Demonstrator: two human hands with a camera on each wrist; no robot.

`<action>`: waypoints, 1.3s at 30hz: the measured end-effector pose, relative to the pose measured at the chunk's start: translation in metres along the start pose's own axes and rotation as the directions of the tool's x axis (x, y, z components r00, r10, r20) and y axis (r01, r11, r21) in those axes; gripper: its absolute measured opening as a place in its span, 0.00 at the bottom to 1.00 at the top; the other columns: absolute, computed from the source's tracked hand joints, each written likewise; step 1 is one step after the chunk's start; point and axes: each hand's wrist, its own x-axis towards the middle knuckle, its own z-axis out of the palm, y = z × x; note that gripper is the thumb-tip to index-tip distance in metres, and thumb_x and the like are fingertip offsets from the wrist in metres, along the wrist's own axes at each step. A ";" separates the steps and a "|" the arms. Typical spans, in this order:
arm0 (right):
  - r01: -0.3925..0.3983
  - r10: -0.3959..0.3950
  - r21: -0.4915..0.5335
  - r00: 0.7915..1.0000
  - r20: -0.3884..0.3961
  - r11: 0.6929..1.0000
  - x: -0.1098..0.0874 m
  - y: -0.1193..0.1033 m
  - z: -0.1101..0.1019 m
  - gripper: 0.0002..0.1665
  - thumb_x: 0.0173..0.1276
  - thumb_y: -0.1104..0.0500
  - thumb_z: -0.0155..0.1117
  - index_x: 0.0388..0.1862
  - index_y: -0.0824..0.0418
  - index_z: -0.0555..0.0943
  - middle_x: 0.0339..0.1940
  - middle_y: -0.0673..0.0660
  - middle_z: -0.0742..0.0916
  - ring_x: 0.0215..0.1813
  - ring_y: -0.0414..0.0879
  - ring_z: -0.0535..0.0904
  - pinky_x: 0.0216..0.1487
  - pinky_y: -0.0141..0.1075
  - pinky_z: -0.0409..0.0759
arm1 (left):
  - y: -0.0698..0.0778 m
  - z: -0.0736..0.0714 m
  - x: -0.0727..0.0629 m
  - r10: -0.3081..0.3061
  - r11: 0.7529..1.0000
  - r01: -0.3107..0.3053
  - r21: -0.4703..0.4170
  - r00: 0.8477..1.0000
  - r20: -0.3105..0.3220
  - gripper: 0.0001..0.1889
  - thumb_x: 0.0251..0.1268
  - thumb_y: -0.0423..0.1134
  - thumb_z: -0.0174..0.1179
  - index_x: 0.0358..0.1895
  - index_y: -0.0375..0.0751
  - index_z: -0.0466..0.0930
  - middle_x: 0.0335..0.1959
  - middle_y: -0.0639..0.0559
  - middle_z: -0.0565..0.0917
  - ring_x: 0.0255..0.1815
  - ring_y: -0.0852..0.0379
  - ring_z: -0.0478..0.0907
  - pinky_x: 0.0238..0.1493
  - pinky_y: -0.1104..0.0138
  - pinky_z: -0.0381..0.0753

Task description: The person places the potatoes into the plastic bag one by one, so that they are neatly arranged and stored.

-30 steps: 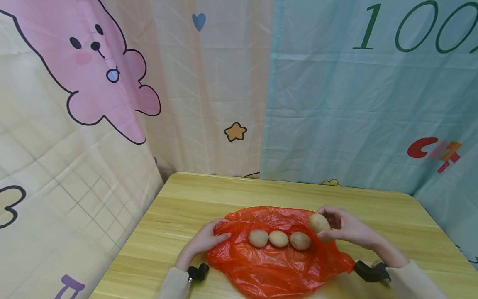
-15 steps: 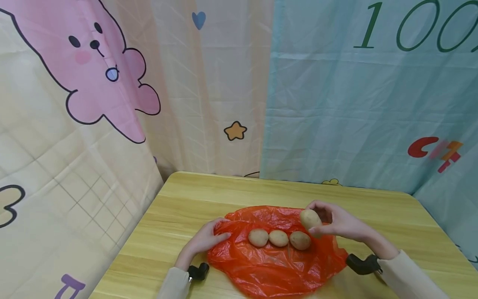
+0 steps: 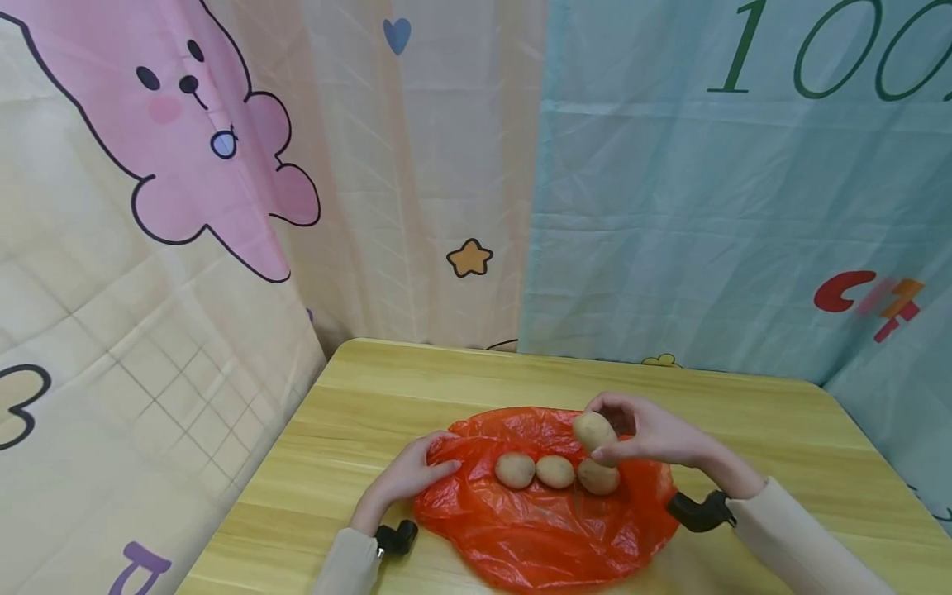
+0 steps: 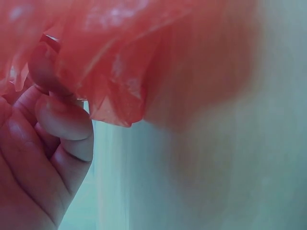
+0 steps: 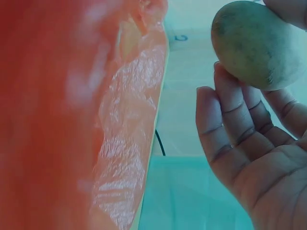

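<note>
A thin red plastic bag (image 3: 543, 529) lies spread on the wooden table, with three potatoes in a row on it: the left potato (image 3: 515, 470), the middle potato (image 3: 554, 472) and the right potato (image 3: 598, 478). Above the right one, my right hand (image 3: 654, 434) holds another potato (image 3: 592, 431) between thumb and fingers; the right wrist view shows this potato (image 5: 256, 45) off the bag. At the bag's left edge my left hand (image 3: 416, 473) grips the film, its curled fingers (image 4: 64, 120) against the crumpled plastic in the left wrist view.
The light wooden table (image 3: 416, 380) extends behind and beside the bag. A printed curtain (image 3: 416, 165) hangs behind its far edge and along the left. Black wrist mounts (image 3: 699, 511) sit at both wrists, the right one by the bag's right edge.
My right hand has moved left with its potato, from the bag's right side to above the right potato of the row. My left hand has stayed at the bag's left edge.
</note>
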 end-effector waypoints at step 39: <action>-0.168 0.184 -0.235 0.982 0.046 0.957 0.045 0.014 0.058 0.18 0.50 0.52 0.76 0.35 0.57 0.78 0.29 0.49 0.81 0.31 0.44 0.75 0.33 0.36 0.75 | -0.021 0.000 0.008 -0.013 0.999 0.014 0.045 1.000 -0.007 0.19 0.67 0.45 0.59 0.58 0.45 0.73 0.50 0.54 0.78 0.45 0.56 0.75 0.51 0.59 0.74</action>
